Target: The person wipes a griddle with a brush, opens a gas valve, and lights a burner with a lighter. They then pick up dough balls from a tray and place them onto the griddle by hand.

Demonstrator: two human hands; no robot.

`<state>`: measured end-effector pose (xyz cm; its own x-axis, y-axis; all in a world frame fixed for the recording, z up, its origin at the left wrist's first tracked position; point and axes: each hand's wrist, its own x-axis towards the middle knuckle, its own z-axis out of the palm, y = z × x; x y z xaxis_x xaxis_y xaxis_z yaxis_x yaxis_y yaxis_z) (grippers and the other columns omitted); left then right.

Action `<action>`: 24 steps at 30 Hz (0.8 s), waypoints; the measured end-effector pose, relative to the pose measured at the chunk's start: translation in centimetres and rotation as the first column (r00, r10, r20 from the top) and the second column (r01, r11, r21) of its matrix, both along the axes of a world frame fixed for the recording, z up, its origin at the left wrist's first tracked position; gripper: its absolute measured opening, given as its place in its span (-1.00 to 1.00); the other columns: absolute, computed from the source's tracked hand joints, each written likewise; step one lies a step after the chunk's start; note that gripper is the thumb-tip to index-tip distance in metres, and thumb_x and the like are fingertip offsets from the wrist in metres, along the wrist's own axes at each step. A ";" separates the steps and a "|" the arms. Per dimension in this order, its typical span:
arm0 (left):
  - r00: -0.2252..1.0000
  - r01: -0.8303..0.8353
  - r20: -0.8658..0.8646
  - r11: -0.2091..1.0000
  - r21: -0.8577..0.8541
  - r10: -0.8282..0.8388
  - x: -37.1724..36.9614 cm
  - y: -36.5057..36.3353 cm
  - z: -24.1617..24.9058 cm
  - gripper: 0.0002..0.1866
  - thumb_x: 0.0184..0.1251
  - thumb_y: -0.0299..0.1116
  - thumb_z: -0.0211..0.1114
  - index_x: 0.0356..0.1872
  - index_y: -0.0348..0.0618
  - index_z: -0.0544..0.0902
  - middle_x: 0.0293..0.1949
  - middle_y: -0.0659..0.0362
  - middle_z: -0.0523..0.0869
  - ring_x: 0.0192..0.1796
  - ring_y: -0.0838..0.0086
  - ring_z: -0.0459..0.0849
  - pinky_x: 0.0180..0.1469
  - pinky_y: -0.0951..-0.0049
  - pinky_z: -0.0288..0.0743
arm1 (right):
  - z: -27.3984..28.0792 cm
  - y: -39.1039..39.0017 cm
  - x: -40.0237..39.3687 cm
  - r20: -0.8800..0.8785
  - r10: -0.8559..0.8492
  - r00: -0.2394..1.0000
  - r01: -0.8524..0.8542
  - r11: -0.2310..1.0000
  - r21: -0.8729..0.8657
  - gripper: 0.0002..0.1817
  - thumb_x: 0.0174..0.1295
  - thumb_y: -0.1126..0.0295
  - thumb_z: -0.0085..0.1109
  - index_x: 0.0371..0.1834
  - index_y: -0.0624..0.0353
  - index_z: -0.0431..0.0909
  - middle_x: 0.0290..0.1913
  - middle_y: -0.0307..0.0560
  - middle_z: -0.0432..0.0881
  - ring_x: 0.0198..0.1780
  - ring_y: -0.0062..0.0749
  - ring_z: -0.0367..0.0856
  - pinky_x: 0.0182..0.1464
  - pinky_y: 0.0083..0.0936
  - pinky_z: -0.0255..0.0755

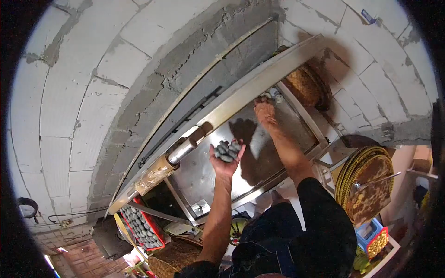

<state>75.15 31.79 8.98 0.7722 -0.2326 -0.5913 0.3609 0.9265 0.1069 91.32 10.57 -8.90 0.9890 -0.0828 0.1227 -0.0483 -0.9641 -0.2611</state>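
My left hand [225,162] is held palm up over a shiny metal tray [194,171]. Its fingers curl around a heap of grey oval lumps [227,150]. My right hand [265,112] reaches to the tray's far end. The fingers there are bent and closed, and I cannot make out what is in them. Close beside them lies a small whitish, clear-looking item [276,95] in the tray's corner.
A red crate [155,234] of similar grey lumps stands at lower left. A metal roller [183,150] runs along the tray's far side. Stacked round woven trays [366,185] and a blue basket [368,231] with yellow pieces stand at right. A block wall [111,69] rises behind.
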 end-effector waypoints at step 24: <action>0.979 0.142 -0.177 0.966 0.214 -0.104 3.6 -5.0 -6.4 -0.43 0.36 0.29 0.08 -0.09 -0.06 0.59 -0.11 0.13 0.72 -0.21 0.24 0.68 -0.25 0.35 0.62 | 0.4 -2.6 -6.3 -0.120 -0.103 0.987 0.149 0.355 0.923 -0.67 0.12 0.26 0.45 -0.15 0.25 0.72 -0.32 -0.02 0.75 -0.36 -0.43 0.68 -0.28 -0.43 0.54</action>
